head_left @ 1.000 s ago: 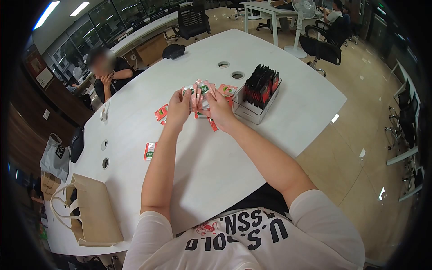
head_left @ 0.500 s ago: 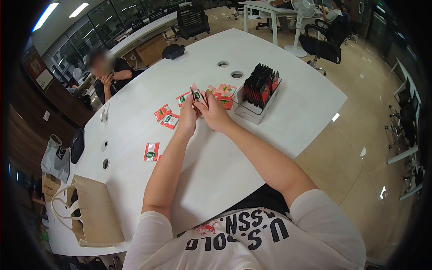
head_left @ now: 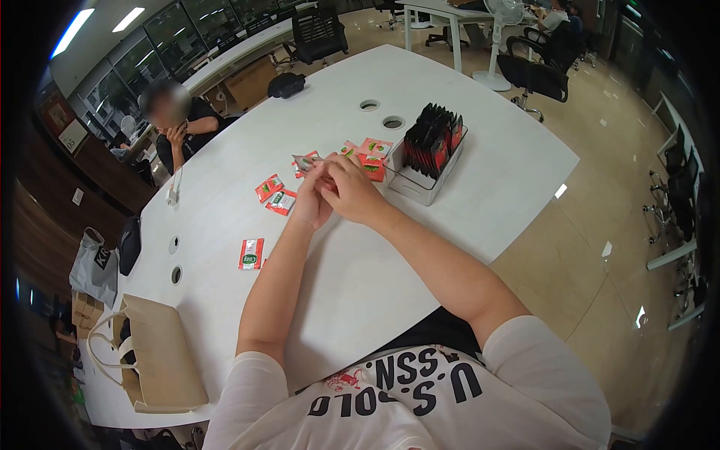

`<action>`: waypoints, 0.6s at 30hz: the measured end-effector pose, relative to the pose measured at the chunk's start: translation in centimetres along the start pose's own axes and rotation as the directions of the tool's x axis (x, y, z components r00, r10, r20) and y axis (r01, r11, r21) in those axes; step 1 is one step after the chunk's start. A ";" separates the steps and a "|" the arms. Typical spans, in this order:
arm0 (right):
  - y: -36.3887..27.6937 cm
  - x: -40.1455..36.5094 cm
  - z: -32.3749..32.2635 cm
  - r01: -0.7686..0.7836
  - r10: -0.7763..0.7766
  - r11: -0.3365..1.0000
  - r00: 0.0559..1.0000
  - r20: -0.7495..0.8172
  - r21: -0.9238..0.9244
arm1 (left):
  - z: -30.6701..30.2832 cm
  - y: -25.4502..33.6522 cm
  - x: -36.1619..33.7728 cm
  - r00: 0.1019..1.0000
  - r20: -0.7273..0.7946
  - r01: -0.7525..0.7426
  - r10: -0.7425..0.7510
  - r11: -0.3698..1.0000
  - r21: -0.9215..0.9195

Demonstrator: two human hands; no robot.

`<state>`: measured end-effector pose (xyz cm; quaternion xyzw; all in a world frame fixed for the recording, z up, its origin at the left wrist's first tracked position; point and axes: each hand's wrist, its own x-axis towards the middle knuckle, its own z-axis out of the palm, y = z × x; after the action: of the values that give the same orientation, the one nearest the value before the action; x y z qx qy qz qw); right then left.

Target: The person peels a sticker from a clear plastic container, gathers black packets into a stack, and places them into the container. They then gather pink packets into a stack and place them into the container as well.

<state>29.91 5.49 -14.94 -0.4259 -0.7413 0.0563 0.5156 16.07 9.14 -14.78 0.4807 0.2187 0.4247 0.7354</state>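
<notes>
My left hand (head_left: 313,201) and my right hand (head_left: 351,187) meet above the white table (head_left: 390,277), both closed on small sachets (head_left: 306,161) whose ends stick out at the far left of the fingers. Red and white sachets lie around them: two (head_left: 269,187) to the left, one (head_left: 252,253) nearer me beside my left forearm, and several (head_left: 374,148) just beyond my right hand. To the right stands a clear plastic box (head_left: 415,187) with a row of black and red packets (head_left: 433,142) upright in it.
A beige tote bag (head_left: 161,356) stands at the near left, with a black pouch (head_left: 130,245) beyond it. Another black case (head_left: 286,85) lies at the far edge. Across the table at left sits a person (head_left: 196,124). Two round holes (head_left: 393,121) are near the box.
The sachets between my hands have tilted over to the left, and my right hand has moved slightly left, its fingers now over my left fingers.
</notes>
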 end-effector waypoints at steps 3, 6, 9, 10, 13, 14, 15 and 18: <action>-0.5 0.0 -0.2 0.034 -0.034 0.999 0.999 -0.014 -0.002 | -0.2 0.2 -0.1 1.000 -0.007 -0.024 0.023 0.995 -0.097; -0.7 -0.1 -0.3 0.043 -0.043 0.999 0.999 -0.026 0.005 | -0.5 0.1 0.0 0.998 0.017 -0.052 0.055 0.984 -0.169; -0.9 -0.1 -0.3 0.031 -0.031 0.999 0.999 -0.027 0.012 | -0.2 0.1 0.1 0.998 0.007 -0.066 0.069 0.981 -0.183; -0.9 -0.1 -0.2 0.029 -0.029 1.000 0.999 -0.029 0.012 | 0.0 0.2 0.1 0.997 0.004 -0.072 0.074 0.984 -0.163; -1.0 0.0 -0.5 0.006 -0.006 0.999 1.000 -0.019 0.031 | -0.4 -0.1 0.2 0.997 -0.011 -0.082 0.081 0.985 -0.151; -1.0 0.1 -0.5 0.025 -0.025 0.999 0.999 -0.029 0.025 | -0.7 -0.2 0.3 0.996 -0.018 -0.084 0.082 0.984 -0.156; -0.9 0.2 -0.6 0.045 -0.044 0.999 0.998 -0.038 0.018 | -0.8 -0.1 0.3 0.997 -0.027 -0.077 0.073 0.983 -0.169; -0.7 0.4 -0.8 0.089 -0.092 0.995 0.995 -0.041 -0.053 | -0.6 0.4 0.3 0.996 -0.065 -0.064 0.053 0.980 -0.186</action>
<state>30.11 4.99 -13.91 -0.4061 -0.7498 0.0046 0.5224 15.57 9.77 -14.65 0.4024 0.1852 0.4791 0.7578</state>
